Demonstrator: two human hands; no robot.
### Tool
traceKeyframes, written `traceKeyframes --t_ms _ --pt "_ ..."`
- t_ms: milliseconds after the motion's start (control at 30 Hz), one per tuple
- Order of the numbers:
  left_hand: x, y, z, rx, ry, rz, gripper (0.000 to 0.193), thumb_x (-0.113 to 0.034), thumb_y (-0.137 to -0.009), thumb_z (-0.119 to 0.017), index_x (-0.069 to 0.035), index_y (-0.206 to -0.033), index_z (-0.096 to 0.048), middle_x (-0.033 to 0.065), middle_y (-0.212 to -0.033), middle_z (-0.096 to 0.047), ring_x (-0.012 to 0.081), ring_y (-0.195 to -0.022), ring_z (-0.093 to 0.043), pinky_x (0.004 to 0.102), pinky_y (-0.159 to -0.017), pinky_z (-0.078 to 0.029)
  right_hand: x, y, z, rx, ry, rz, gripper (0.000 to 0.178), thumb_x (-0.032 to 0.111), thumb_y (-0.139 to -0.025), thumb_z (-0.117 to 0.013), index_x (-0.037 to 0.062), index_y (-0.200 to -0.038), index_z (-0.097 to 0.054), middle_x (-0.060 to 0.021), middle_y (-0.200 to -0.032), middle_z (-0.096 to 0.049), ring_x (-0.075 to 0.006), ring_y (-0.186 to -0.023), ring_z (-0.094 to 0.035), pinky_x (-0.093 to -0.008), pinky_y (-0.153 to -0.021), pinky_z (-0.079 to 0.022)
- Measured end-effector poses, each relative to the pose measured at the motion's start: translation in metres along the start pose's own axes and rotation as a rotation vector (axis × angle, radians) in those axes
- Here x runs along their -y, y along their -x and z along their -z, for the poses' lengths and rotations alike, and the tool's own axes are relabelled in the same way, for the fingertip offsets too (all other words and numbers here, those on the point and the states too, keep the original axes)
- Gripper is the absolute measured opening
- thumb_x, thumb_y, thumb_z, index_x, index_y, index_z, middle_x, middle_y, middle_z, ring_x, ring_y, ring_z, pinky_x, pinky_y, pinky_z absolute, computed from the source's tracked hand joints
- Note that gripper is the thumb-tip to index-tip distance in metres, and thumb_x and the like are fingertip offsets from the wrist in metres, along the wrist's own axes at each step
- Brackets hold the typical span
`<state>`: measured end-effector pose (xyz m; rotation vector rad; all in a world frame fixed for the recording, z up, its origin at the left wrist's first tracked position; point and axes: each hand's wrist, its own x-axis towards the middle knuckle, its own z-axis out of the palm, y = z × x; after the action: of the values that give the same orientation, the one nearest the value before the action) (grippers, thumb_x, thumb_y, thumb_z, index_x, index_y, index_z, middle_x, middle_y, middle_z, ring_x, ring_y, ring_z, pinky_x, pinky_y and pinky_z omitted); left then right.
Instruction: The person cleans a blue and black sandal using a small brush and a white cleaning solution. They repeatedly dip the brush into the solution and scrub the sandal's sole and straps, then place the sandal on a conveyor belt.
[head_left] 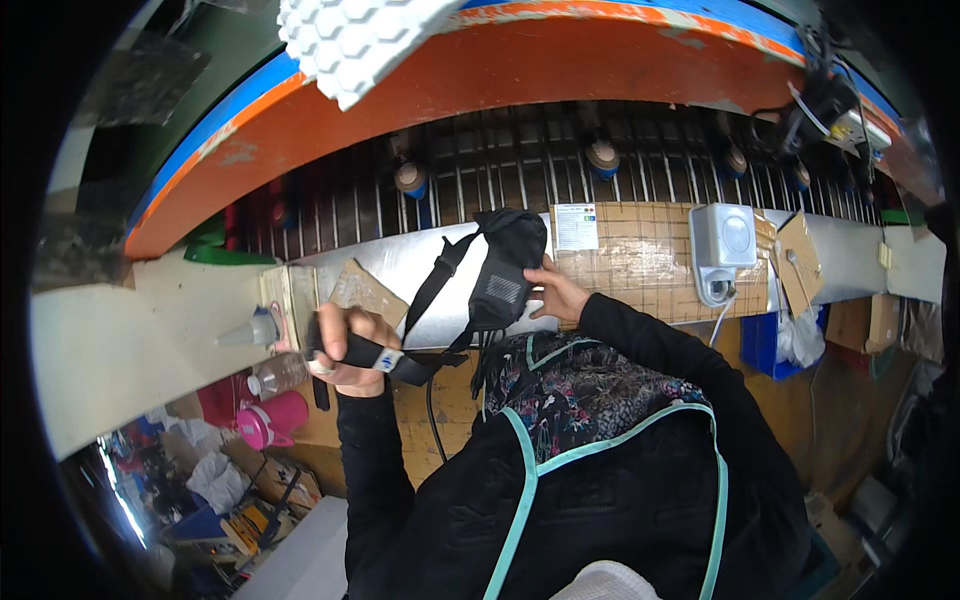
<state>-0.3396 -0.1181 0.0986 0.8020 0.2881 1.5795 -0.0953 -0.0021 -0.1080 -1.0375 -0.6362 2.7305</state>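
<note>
Black fabric bag point(512, 262) lies left of the cardboard sheet point(635, 265) on the worktop point(842, 262), its lower end right by the front edge. Left hand point(365, 328) is closed around a black strap point(412, 370) with a white tag, held off past that edge; right hand point(563, 293) just rests on the bag's right side, fingers loosely spread. My worry: one hard tug on that strap and the whole bag slides off, since the metal looks slick and the right hand's touch looks light. The dangling cords point(487, 362) could snag on the edge too. Worktop's a narrow metal strip, white boxy device point(724, 240) over on the cardboard. Behind it, a row of metal bars point(465, 170) under an orange panel point(620, 65); pretty cluttered floor at left, pink jug point(275, 420) included.
</note>
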Motion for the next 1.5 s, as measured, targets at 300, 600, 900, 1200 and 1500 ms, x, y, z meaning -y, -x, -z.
traceKeyframes --t_ms 300,600,900,1200,1500 --pt "-0.004 0.05 0.123 -0.646 -0.502 0.553 0.038 -0.039 -0.085 -0.069 -0.003 -0.095 -0.06 0.0028 -0.076 -0.056 0.0091 -0.063 -0.046 0.0215 -0.055 -0.036 0.013 0.016 -0.015 -0.129 0.235 -0.038 0.102 0.033 -0.084 -0.071 0.0237 -0.153 0.003 -0.0223 -0.147 -0.031 -0.0399 -0.137 -0.029 -0.0698 -0.106 -0.011" --pt "0.103 0.001 0.137 -0.182 -1.026 0.819 0.08 -0.046 -0.08 -0.075 0.005 -0.134 -0.045 0.0164 -0.125 -0.058 0.0243 -0.113 -0.056 0.0335 -0.098 -0.043 0.02 0.01 -0.036 -0.152 0.738 0.086 0.105 0.044 -0.08 -0.075 0.0101 -0.153 -0.007 -0.0265 -0.129 -0.051 -0.0359 -0.124 -0.048 -0.0428 -0.101 -0.041" --pt "0.084 -0.001 0.158 -0.335 -0.613 0.896 0.071 -0.017 -0.073 -0.08 0.004 -0.133 -0.048 0.0131 -0.123 -0.06 0.0231 -0.113 -0.056 0.0312 -0.098 -0.043 0.05 0.021 0.027 -0.896 1.337 0.581 0.055 0.02 -0.079 -0.073 0.0101 -0.13 -0.056 -0.0198 -0.129 -0.053 -0.0391 -0.123 -0.048 -0.0407 -0.104 -0.04" --pt "0.114 0.018 0.139 -0.431 -0.934 0.841 0.083 -0.03 -0.074 -0.081 0.009 -0.135 -0.04 0.0192 -0.123 -0.058 0.0277 -0.113 -0.057 0.0343 -0.098 -0.045 0.09 0.016 0.087 -0.867 1.814 0.124 0.073 0.054 -0.078 -0.067 0.0299 -0.142 -0.043 -0.0167 -0.149 -0.035 -0.0387 -0.145 -0.013 -0.0715 -0.108 -0.009" --pt "0.184 0.029 0.105 -0.707 -0.587 0.83 0.076 -0.024 -0.075 -0.079 0.009 -0.133 -0.042 0.0201 -0.124 -0.055 0.0308 -0.113 -0.056 0.0355 -0.096 -0.046 0.08 0.028 0.104 -0.815 1.816 0.329 0.075 0.053 -0.071 -0.075 0.0302 -0.137 -0.048 -0.0104 -0.135 -0.044 -0.0319 -0.133 -0.033 -0.0774 -0.099 -0.023"
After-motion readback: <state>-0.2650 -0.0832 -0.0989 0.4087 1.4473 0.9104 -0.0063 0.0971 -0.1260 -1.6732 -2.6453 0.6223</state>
